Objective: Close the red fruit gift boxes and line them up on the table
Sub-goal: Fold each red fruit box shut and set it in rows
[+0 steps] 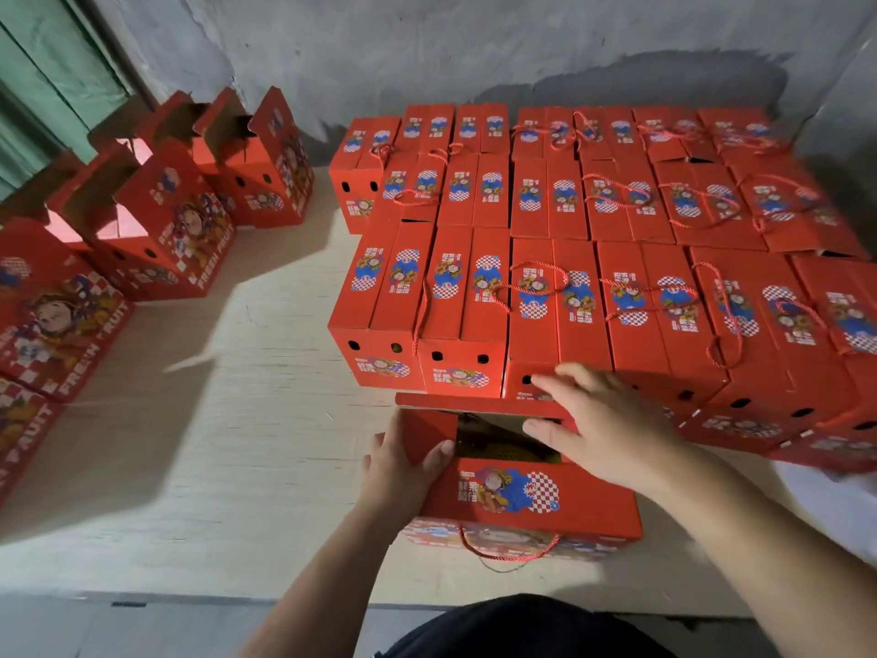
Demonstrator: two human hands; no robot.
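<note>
Half-open red gift box point(517, 496): left hand point(403, 463) grips its flap, right hand point(602, 429) fingers relaxed.

The box point(522, 496) under the fingers is printed cardboard with a smooth, slightly glossy red outer face; its inner face, visible between the fingers of both hands, is raw brown, matt board. The handle point(508, 555) nearer than the fingers is twisted red cord. The table point(228, 420) left of the fingers is pale, matt, fine-grained wood. The wall point(427, 49) beyond the fingers is rough grey plaster.
</note>
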